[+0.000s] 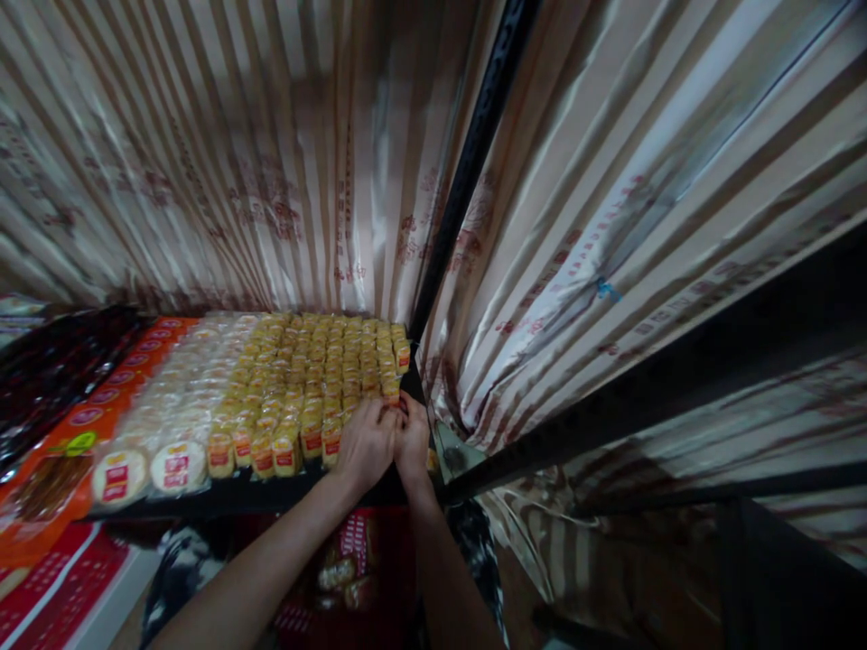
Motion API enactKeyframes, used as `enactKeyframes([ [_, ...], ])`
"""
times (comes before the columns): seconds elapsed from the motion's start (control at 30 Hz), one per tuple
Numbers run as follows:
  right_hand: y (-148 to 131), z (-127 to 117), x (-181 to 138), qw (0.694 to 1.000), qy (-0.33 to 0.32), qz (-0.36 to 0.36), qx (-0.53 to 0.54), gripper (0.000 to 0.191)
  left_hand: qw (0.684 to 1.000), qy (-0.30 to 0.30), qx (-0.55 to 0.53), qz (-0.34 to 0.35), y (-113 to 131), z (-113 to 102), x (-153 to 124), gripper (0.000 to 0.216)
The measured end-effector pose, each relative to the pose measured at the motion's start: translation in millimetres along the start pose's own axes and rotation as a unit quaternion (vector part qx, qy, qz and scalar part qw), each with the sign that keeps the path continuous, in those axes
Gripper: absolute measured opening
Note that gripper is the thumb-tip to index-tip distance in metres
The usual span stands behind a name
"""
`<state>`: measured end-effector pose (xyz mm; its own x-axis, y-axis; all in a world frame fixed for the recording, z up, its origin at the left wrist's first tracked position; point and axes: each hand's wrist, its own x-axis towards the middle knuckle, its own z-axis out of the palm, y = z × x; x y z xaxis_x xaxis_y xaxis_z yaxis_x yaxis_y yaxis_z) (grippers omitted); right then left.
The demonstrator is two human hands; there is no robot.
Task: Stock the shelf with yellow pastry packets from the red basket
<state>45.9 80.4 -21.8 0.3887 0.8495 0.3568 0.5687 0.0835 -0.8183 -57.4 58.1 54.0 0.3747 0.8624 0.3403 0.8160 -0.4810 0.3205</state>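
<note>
Rows of small yellow wrapped snacks (318, 361) with red labels stand packed together on a dark shelf (237, 492). At their near right end my left hand (369, 442) is closed, its fingers curled beside my right hand (412, 442). Both hands meet around a yellow wrapped snack (391, 390) with a red label, which shows just past the fingertips. My fingers cover most of it. Below my forearms lies a red bag (352, 551) holding more wrapped snacks, partly hidden by the arms.
Left of the snacks are rows of round white wrapped cakes (180, 465), orange packs (64, 460) and dark shiny packs (60, 379). A black post (467, 171) rises at the shelf's right corner. Striped plastic sheeting (304, 181) hangs behind. A black beam (643, 370) crosses at right.
</note>
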Motion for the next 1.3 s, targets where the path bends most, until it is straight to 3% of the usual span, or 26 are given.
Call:
enactKeyframes([
  [0.13, -4.4, -1.1, -2.3, 0.999, -0.016, 0.034, -0.025, 0.043, 0.999, 0.019, -0.041, 0.0, 3.2, 12.5, -39.4, 0.029],
  [0.27, -6.0, 1.7, 0.4, 0.998, -0.027, 0.021, -0.055, 0.043, 0.997, 0.065, -0.028, 0.013, 1.0, 33.4, -65.7, 0.039],
  [0.43, -2.8, 1.9, 5.0, 0.998, -0.032, -0.003, -0.059, 0.042, 0.996, 0.072, -0.048, -0.005, -1.6, 42.2, -69.2, 0.04],
  [0.57, -10.0, -15.2, -0.6, 0.999, 0.011, -0.024, -0.039, 0.042, 0.996, 0.062, -0.062, -0.006, -0.6, 43.7, -66.4, 0.035],
  [0.73, -27.1, -46.3, -44.6, 0.997, 0.06, -0.013, 0.054, 0.035, 0.998, 0.015, -0.065, 0.004, 2.7, 52.0, -62.2, 0.035],
  [0.87, -25.6, -61.0, -97.9, 0.994, 0.059, -0.031, 0.085, 0.03, 0.994, -0.096, -0.042, 0.0, 11.2, 52.5, -47.5, 0.048],
  [0.97, -13.9, -64.4, -123.3, 0.995, 0.023, 0.026, 0.094, 0.032, 0.984, -0.176, -0.018, -0.002, 20.5, 48.2, -32.5, 0.058],
  [1.07, -0.1, -63.2, -129.9, 0.986, 0.0, 0.112, 0.122, 0.037, 0.979, -0.205, 0.01, 0.0, 27.0, 45.9, -22.3, 0.059],
  [1.17, 9.7, -58.7, -126.2, 0.967, -0.011, 0.188, 0.169, 0.046, 0.981, -0.194, 0.021, -0.012, 28.1, 48.5, -20.9, 0.051],
  [1.3, 10.6, -49.2, -115.8, 0.949, -0.005, 0.214, 0.233, 0.059, 0.988, -0.134, -0.036, -0.067, 26.1, 52.5, -28.4, 0.038],
])
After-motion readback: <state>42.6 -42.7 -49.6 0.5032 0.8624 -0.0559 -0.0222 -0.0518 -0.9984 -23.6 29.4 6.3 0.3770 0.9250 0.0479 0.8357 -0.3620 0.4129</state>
